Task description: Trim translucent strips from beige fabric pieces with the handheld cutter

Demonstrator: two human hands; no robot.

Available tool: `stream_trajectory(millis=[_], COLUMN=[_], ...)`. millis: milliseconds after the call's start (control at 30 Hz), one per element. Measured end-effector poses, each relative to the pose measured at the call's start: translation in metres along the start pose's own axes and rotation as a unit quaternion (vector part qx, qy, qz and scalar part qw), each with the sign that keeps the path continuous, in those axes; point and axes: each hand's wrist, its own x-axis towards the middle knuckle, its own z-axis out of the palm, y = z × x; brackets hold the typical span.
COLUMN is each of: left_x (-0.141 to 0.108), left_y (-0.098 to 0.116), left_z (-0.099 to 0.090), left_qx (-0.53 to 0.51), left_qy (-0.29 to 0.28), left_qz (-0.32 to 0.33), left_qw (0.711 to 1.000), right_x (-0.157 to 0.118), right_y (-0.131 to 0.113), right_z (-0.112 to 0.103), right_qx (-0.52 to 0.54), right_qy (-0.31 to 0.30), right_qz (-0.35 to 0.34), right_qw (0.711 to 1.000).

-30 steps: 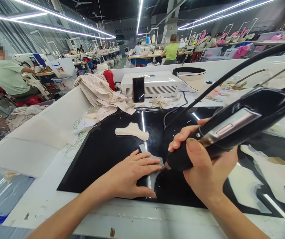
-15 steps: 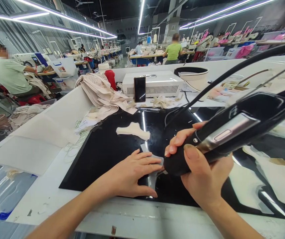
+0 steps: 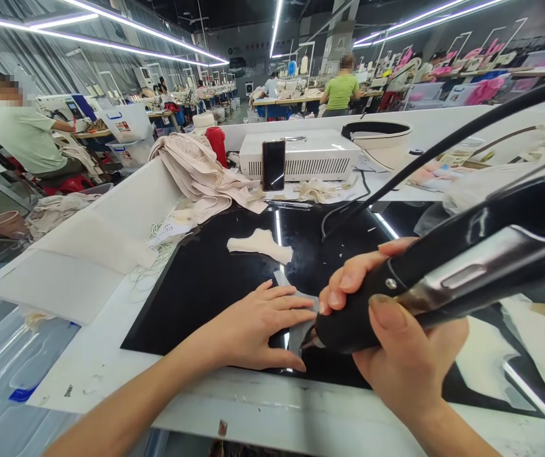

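My left hand (image 3: 258, 327) lies flat with its fingers spread, pressing a translucent sheet piece (image 3: 296, 336) onto the black glossy board (image 3: 191, 285). In my right hand (image 3: 401, 355) is a black corded hand tool (image 3: 444, 285) with a silver panel on its side. Its thin metal tip points down and left at the sheet piece, just above my left thumb; whether it touches cannot be made out. Part of the sheet is hidden under my left fingers. Farther back on the board rests a cream fabric piece (image 3: 260, 245).
More cream pieces (image 3: 484, 358) lie at the right. A white vented box (image 3: 301, 158) with a phone (image 3: 273, 166) stands behind, beside a heap of beige fabric (image 3: 196, 165). A black cable (image 3: 425, 149) arches over the right side. Co-workers sit at machines beyond.
The tool's tip has moved toward me along the translucent piece, closer to my left thumb, and the tool is tilted differently. My left hand stays flat. The view has shifted slightly.
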Motion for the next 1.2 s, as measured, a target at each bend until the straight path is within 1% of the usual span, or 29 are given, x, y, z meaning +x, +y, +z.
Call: stream_trajectory(millis=[233, 467, 600, 700, 900, 967, 1067, 1133, 1200], left_x=[0.0, -0.001, 0.001, 0.002, 0.001, -0.001, -0.003, -0.004, -0.003], left_y=[-0.001, 0.0, 0.001, 0.001, 0.002, 0.0, -0.005, -0.009, -0.01], left_z=[0.0, 0.0, -0.002, -0.003, -0.003, -0.003, -0.004, -0.005, -0.004], left_qx=[0.0, 0.002, 0.0, -0.013, -0.019, -0.025, -0.013, 0.014, 0.037], left_qy=[0.004, -0.003, -0.009, -0.007, -0.015, -0.001, 0.05, 0.079, 0.1], left_qz=[-0.003, -0.004, -0.002, -0.002, -0.015, -0.026, -0.046, -0.048, -0.034], left_qw=[1.0, 1.0, 1.0, 1.0, 1.0, 0.999, 0.998, 0.996, 0.994], right_x=[0.002, 0.003, -0.003, -0.006, -0.007, -0.005, 0.0, 0.005, 0.011], right_y=[0.003, 0.003, -0.002, -0.004, -0.002, -0.003, -0.007, -0.01, -0.012], right_z=[-0.002, -0.001, -0.001, 0.0, -0.002, -0.005, -0.013, -0.019, -0.026], right_qx=[-0.012, -0.021, 0.004, -0.006, -0.024, -0.023, -0.036, -0.048, -0.061], right_qy=[0.022, 0.017, -0.01, -0.025, -0.012, -0.018, -0.011, 0.008, 0.032], right_qz=[-0.003, 0.002, 0.008, 0.002, 0.021, 0.018, 0.01, 0.005, 0.002], right_qw=[1.0, 1.0, 1.0, 1.0, 0.999, 0.999, 0.999, 0.999, 0.998])
